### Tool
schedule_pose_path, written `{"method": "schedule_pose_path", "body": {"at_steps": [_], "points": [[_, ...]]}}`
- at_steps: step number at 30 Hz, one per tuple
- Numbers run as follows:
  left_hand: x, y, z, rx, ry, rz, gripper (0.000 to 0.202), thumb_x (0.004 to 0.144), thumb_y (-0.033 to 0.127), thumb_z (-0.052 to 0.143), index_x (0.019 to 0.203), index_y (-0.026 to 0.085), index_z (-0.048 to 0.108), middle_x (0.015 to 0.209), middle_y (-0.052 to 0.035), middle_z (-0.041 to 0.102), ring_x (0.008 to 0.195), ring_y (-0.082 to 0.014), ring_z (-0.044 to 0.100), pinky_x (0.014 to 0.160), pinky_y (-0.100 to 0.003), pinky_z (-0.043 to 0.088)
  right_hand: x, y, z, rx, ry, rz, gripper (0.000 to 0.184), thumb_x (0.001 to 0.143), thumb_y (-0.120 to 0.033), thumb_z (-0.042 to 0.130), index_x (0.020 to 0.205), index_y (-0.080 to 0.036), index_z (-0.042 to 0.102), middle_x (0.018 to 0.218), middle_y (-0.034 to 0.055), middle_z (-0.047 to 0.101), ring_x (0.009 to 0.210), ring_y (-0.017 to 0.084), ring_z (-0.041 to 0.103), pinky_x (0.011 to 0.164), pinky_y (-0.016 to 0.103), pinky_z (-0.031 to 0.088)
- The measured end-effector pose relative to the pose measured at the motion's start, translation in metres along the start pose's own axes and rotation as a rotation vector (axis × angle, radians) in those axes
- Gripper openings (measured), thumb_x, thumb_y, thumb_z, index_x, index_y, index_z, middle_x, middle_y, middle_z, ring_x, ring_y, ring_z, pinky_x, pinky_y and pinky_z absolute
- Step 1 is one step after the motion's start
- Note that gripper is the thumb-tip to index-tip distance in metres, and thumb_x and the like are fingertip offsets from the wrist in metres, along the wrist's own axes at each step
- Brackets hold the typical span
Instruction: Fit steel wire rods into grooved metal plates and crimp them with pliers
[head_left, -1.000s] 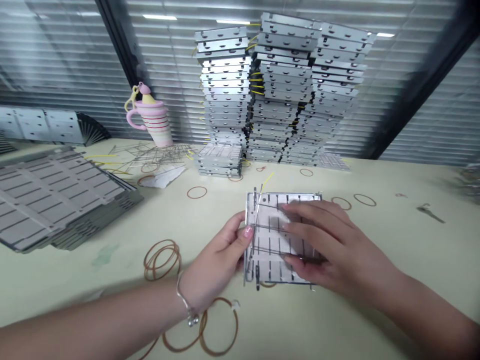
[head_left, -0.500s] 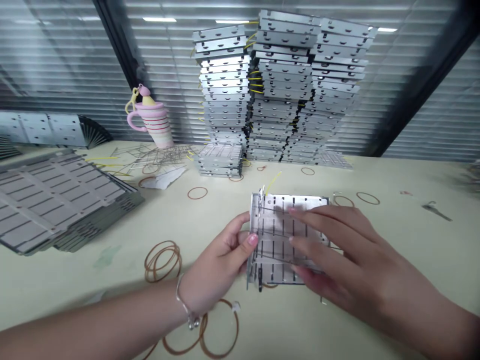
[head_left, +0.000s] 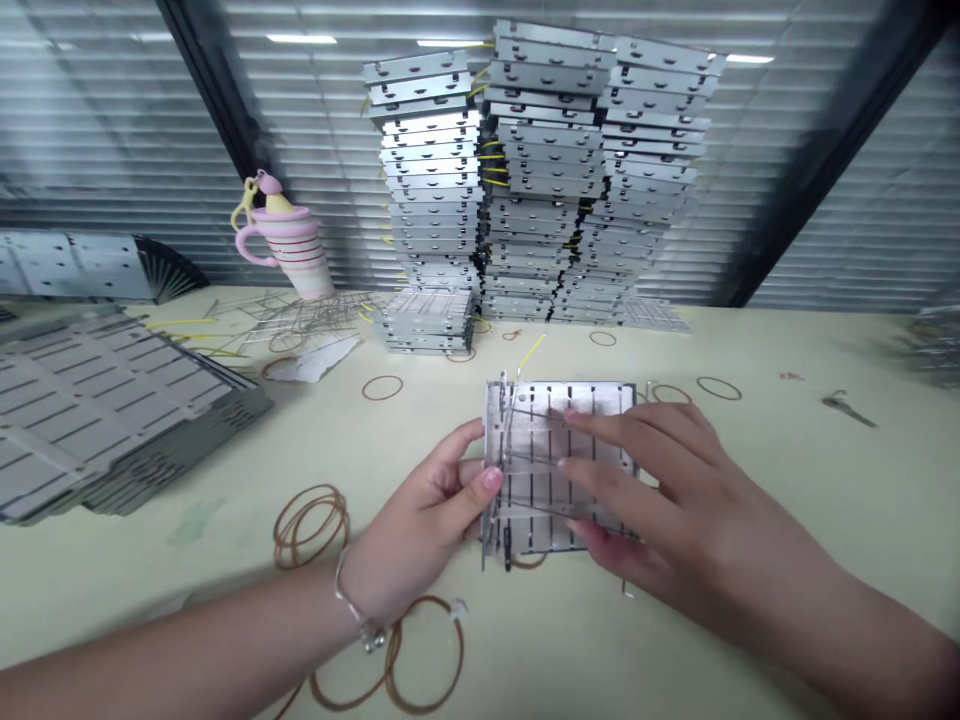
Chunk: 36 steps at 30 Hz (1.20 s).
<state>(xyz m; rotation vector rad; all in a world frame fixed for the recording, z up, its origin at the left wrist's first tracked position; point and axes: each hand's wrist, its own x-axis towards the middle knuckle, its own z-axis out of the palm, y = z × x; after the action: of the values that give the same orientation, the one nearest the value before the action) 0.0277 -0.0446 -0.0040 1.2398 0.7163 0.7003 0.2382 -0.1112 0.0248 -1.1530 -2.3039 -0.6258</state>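
A slotted, pale metal plate [head_left: 600,400] with dark lines across it lies in front of me. My left hand [head_left: 442,490] is closed on its left edge, thumb on top and fingers around the side. Several thin metal rods [head_left: 536,458] cross the plate toward my right hand [head_left: 660,480]. That hand is above the right part of the plate, fingers spread, fingertips touching the rods. A bent rod end shows below its thumb. A yellow strip [head_left: 532,350] sticks out past the plate's top left corner.
Tall stacks of metal plates [head_left: 431,205] stand at the back. More slotted plates [head_left: 97,420] lie fanned at left. A pink and white cup [head_left: 296,250] stands behind loose thin rods [head_left: 292,320]. Brown rubber bands [head_left: 311,525] lie about the table, and a small metal piece [head_left: 847,408] at right.
The whole view has shifted slightly, so things sit a little further left. The plate appears turned flatter toward me. Both hands keep much the same places on it.
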Motion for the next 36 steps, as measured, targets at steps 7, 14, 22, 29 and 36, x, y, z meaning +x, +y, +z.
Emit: {"method": "schedule_pose_path", "body": {"at_steps": [7,14,22,29,36], "points": [[0.001,0.003,0.002,-0.089,-0.008,-0.009,0.068,0.078,0.035,0.069,0.138,0.025,0.039,0.082,-0.0033,0.067,0.059,-0.0115,0.052,0.064,-0.026,0.043,0.001,-0.004,0.004,0.048,-0.021,-0.005,0.016,0.079,-0.014,0.06,0.095,-0.015,0.063,0.116,0.0158,0.06,0.105,0.03,0.053,0.089,0.05,0.044],[0.001,0.003,-0.002,-0.025,-0.016,-0.029,0.07,0.079,0.037,0.067,0.142,0.026,0.037,0.07,-0.0004,0.063,0.058,-0.0124,0.05,0.06,-0.026,0.041,0.001,-0.005,0.01,0.152,-0.033,0.028,0.018,0.08,-0.016,0.06,0.098,-0.016,0.063,0.123,0.0133,0.056,0.11,0.029,0.049,0.094,0.05,0.039],[-0.001,0.006,-0.001,-0.006,-0.014,-0.027,0.064,0.079,0.038,0.066,0.138,0.028,0.043,0.07,0.0002,0.061,0.061,-0.0143,0.052,0.063,-0.027,0.043,0.001,-0.008,0.011,0.178,-0.024,0.019,0.016,0.081,-0.013,0.057,0.095,-0.016,0.064,0.121,0.0138,0.057,0.113,0.028,0.047,0.095,0.049,0.036],[0.0,0.002,-0.002,-0.088,-0.033,-0.012,0.065,0.081,0.041,0.064,0.14,0.026,0.04,0.068,0.0002,0.058,0.059,-0.0123,0.049,0.061,-0.025,0.042,0.003,-0.013,0.015,0.214,0.001,0.09,0.018,0.08,-0.015,0.057,0.097,-0.017,0.063,0.121,0.0123,0.056,0.113,0.028,0.046,0.093,0.048,0.037],[0.002,0.001,-0.003,-0.032,-0.079,0.004,0.058,0.085,0.04,0.06,0.138,0.025,0.043,0.074,-0.0002,0.06,0.061,-0.012,0.048,0.069,-0.028,0.045,0.001,-0.01,0.018,0.224,0.01,0.051,0.018,0.079,-0.016,0.057,0.097,-0.018,0.062,0.123,0.0124,0.054,0.114,0.029,0.044,0.095,0.049,0.036]]}}
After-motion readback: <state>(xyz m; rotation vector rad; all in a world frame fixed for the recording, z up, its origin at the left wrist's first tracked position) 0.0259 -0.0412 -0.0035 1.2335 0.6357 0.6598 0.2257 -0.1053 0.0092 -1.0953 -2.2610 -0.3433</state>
